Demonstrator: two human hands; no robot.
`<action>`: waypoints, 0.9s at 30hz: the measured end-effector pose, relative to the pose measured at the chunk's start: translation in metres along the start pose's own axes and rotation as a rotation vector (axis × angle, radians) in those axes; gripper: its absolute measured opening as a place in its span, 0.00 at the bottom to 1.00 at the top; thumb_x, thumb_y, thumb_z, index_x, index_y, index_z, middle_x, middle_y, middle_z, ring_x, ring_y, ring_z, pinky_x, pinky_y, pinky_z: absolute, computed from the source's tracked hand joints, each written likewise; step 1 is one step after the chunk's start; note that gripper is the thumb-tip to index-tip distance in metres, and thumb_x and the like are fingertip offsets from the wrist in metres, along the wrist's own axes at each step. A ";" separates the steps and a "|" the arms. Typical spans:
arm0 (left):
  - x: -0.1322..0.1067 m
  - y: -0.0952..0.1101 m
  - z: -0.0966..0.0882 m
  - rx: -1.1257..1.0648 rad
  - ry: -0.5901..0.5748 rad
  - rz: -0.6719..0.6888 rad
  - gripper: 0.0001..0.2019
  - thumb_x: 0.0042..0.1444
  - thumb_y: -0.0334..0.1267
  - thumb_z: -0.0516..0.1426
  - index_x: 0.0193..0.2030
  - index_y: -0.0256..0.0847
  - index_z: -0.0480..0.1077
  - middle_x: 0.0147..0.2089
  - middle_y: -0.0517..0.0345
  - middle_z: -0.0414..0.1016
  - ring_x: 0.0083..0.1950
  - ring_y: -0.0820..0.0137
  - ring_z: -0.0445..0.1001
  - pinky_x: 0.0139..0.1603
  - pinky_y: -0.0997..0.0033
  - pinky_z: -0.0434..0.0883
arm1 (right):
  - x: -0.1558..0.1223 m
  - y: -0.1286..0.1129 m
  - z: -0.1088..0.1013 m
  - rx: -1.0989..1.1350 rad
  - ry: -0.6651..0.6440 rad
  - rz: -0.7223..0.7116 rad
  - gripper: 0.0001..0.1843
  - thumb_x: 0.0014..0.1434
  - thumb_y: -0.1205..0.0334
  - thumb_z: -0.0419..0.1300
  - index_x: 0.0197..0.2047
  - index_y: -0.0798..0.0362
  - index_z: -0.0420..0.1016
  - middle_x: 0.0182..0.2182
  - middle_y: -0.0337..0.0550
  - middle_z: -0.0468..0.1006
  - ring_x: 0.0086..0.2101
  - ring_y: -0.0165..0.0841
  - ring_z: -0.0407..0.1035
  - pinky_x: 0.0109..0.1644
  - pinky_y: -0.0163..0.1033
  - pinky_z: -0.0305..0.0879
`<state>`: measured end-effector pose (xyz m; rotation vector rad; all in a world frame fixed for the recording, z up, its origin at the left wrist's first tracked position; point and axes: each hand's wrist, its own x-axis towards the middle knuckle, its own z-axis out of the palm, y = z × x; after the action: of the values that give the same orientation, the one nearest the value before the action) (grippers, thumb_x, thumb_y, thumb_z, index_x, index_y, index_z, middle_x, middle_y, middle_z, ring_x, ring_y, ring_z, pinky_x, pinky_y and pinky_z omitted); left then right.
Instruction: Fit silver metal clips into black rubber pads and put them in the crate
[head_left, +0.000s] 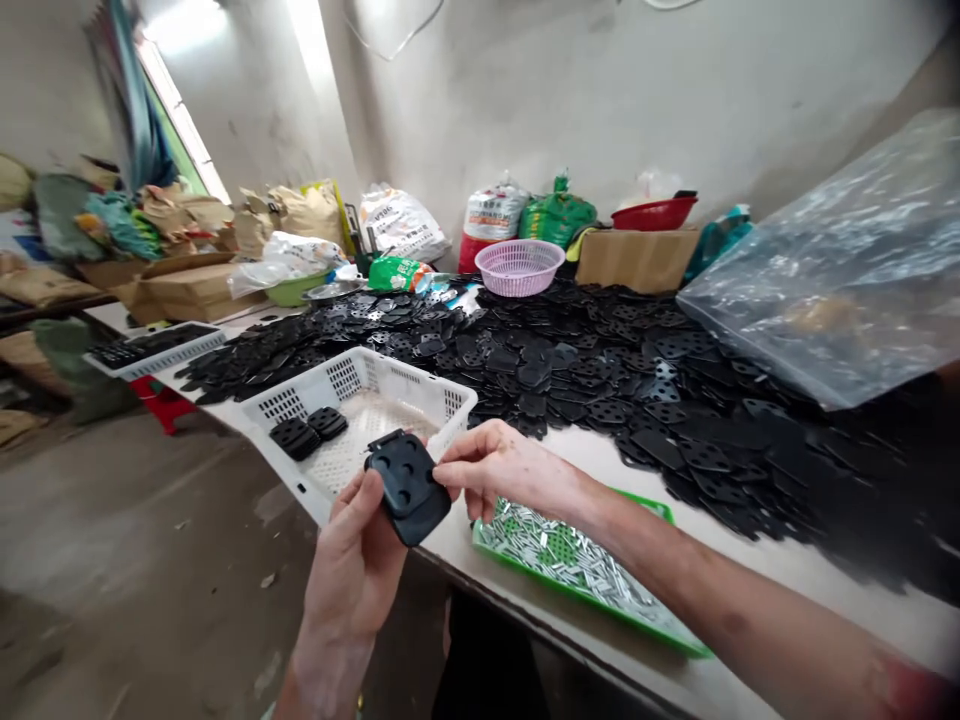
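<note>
My left hand (pixel 356 565) grips a stack of black plastic plates (pixel 409 487) with round holes, held up over the table's front edge. My right hand (pixel 495 470) pinches the right edge of that stack with thumb and forefinger. Just behind the hands stands a white perforated basket (pixel 450 400) holding two small stacks of the same black plates (pixel 307 432). Under my right wrist lies a green tray (pixel 660 510) filled with small silvery metal pins (pixel 555 550).
A wide heap of loose black plates (pixel 600 370) covers the table (pixel 600 460). A clear plastic bag (pixel 840 270) lies at right. A pink basket (pixel 519 266), cardboard box (pixel 637 258), red bowl and sacks line the back wall. Another white tray (pixel 150 350) sits at left.
</note>
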<state>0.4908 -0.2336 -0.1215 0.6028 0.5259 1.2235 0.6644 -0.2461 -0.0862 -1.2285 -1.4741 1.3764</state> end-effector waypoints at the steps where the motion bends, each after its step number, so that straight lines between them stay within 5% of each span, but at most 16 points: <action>1: 0.006 0.005 -0.004 -0.022 -0.020 -0.003 0.16 0.50 0.41 0.66 0.47 0.39 0.78 0.49 0.48 0.80 0.50 0.59 0.77 0.47 0.63 0.76 | 0.009 -0.001 0.003 0.039 -0.004 0.009 0.10 0.53 0.58 0.63 0.28 0.57 0.77 0.21 0.38 0.73 0.18 0.25 0.68 0.19 0.28 0.66; 7: 0.050 0.027 -0.013 -0.062 -0.208 -0.076 0.18 0.55 0.37 0.62 0.53 0.35 0.75 0.52 0.45 0.78 0.53 0.58 0.75 0.55 0.60 0.72 | 0.053 -0.006 0.002 0.143 0.038 0.012 0.08 0.51 0.60 0.66 0.28 0.58 0.77 0.19 0.40 0.75 0.20 0.28 0.71 0.25 0.32 0.73; 15: 0.061 0.034 -0.031 -0.271 -0.427 -0.093 0.22 0.58 0.44 0.60 0.59 0.44 0.71 0.53 0.52 0.79 0.56 0.62 0.74 0.62 0.60 0.65 | 0.053 -0.027 0.014 0.133 0.020 0.006 0.12 0.52 0.58 0.66 0.36 0.58 0.79 0.23 0.41 0.77 0.22 0.29 0.72 0.24 0.32 0.73; 22: 0.070 0.057 -0.051 -0.324 -0.493 0.009 0.23 0.60 0.43 0.58 0.62 0.48 0.68 0.58 0.56 0.76 0.60 0.62 0.71 0.70 0.58 0.50 | 0.081 -0.040 0.035 0.240 -0.075 -0.014 0.12 0.53 0.58 0.65 0.35 0.59 0.80 0.23 0.42 0.76 0.22 0.29 0.71 0.24 0.34 0.73; 27: 0.074 0.071 -0.065 -0.323 -0.461 0.056 0.20 0.59 0.46 0.59 0.56 0.44 0.74 0.56 0.54 0.77 0.57 0.63 0.73 0.68 0.62 0.54 | 0.099 -0.045 0.051 0.314 -0.086 0.021 0.09 0.53 0.62 0.65 0.34 0.61 0.79 0.20 0.42 0.74 0.19 0.29 0.70 0.23 0.34 0.72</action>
<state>0.4170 -0.1371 -0.1251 0.5994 -0.0758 1.1438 0.5847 -0.1621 -0.0563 -0.9988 -1.2450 1.6211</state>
